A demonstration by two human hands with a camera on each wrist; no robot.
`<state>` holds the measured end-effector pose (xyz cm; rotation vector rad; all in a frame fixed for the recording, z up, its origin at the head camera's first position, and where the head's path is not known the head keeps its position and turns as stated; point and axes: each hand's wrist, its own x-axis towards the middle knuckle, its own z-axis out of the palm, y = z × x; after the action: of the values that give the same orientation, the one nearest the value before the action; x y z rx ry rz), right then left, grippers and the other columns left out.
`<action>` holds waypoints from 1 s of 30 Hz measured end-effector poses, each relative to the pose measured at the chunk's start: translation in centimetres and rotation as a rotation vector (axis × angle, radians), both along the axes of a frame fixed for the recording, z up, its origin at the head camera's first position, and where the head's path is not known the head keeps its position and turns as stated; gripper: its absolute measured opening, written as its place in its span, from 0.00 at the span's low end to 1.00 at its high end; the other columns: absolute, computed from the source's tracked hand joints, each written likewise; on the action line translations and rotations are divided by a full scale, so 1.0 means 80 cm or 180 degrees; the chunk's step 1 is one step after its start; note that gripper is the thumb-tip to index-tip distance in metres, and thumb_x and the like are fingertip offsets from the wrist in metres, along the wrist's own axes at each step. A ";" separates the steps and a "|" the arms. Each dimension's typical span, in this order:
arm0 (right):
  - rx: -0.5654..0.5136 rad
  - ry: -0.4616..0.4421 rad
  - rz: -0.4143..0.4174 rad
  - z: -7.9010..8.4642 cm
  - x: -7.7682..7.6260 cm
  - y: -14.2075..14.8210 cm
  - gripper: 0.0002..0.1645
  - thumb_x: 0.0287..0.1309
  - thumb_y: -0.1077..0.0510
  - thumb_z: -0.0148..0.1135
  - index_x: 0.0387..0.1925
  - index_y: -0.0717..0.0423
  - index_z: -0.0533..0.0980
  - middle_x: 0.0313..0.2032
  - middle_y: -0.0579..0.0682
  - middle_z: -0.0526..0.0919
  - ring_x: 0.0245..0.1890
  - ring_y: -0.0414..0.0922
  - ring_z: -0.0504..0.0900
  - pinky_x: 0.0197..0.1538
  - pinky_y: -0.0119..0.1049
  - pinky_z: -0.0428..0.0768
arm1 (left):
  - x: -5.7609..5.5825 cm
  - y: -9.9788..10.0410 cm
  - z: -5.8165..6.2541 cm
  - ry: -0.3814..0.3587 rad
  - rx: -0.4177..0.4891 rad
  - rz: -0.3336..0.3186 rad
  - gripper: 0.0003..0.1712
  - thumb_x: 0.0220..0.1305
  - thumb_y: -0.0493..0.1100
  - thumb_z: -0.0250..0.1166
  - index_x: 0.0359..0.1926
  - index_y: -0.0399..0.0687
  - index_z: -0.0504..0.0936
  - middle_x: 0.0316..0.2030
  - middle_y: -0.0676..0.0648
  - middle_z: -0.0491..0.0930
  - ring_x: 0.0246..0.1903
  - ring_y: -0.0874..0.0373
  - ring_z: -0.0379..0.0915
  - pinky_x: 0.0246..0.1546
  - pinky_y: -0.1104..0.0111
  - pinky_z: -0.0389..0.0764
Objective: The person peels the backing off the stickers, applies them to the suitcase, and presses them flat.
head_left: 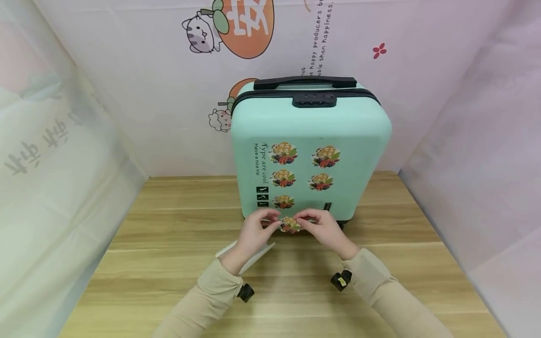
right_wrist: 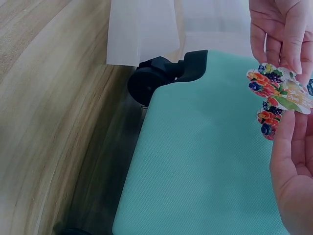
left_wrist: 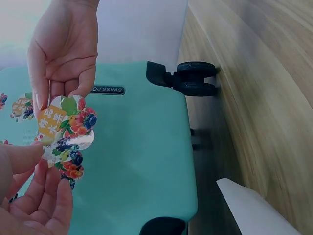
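Between both hands is a fruit-patterned sticker (head_left: 289, 225), held just in front of the lower face of a mint-green suitcase (head_left: 296, 126). My left hand (head_left: 255, 230) pinches its left edge with thumb and fingers. On the opposite edge, my right hand (head_left: 324, 231) grips it the same way. In the left wrist view the sticker (left_wrist: 68, 120) shows orange lettering and berries, and overlaps another fruit sticker (left_wrist: 71, 171) behind it. Matching stickers are on the case: three in a left column (head_left: 282, 178), two in a right column (head_left: 320, 182).
A white sheet (head_left: 258, 257) lies on the wooden table (head_left: 177, 263) under the left wrist. The suitcase stands upright on black wheels (left_wrist: 196, 78), its black handle (head_left: 304, 83) on top. Printed white cloth (head_left: 169, 117) hangs behind and at both sides.
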<state>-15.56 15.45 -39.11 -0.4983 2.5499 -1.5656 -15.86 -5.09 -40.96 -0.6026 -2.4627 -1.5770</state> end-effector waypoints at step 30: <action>-0.1393 0.0844 -0.1188 -0.020 0.019 -0.008 0.18 0.67 0.62 0.52 0.53 0.69 0.73 0.57 0.63 0.74 0.49 0.28 0.77 0.54 0.18 0.72 | 0.008 0.037 -0.007 -0.0538 0.1068 0.0171 0.05 0.61 0.32 0.62 0.36 0.31 0.80 0.35 0.36 0.79 0.33 0.57 0.77 0.35 0.72 0.82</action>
<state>-14.04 14.83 -40.74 -0.2890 2.5939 -2.3613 -15.19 -2.16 -41.53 -0.3599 -2.2215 -2.0313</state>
